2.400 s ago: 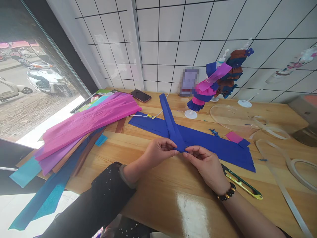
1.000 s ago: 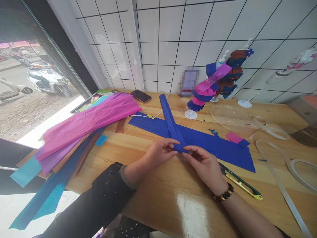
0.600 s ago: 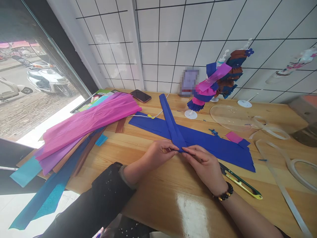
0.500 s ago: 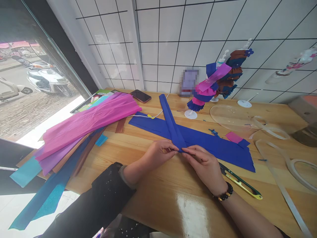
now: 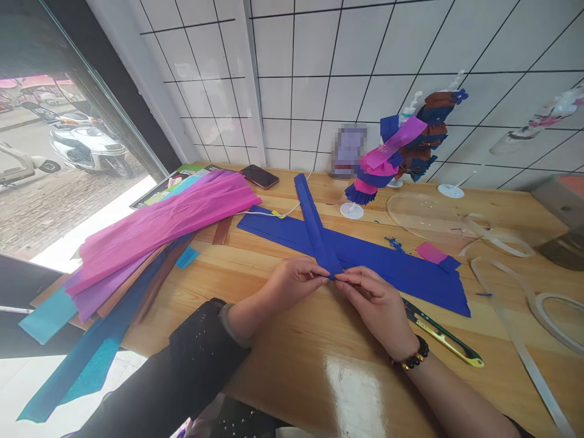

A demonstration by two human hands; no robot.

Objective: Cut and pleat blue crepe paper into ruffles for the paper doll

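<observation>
A narrow folded strip of blue crepe paper [image 5: 312, 218] runs away from me across the table. My left hand [image 5: 294, 283] pinches the left corner of its near end between thumb and fingers. At the right corner of that same end, my right hand [image 5: 371, 301] pinches it too, fingertips close to the left ones. Beneath the strip lies a wider blue crepe paper piece [image 5: 401, 271], slanting from upper left to lower right. A green and yellow utility knife [image 5: 447, 337] rests just right of my right hand.
Pink crepe paper [image 5: 173, 216] tops a pile of coloured sheets at left, overhanging the table edge. A phone [image 5: 260, 176] lies by the wall. Paper-dressed doll figures [image 5: 383, 158] stand at the back. Rolls of white tape [image 5: 556, 310] and a pink scrap [image 5: 431, 251] lie right.
Almost nothing differs. The blue strip has shifted very slightly at its far end, while both hands keep their pinch in the same place.
</observation>
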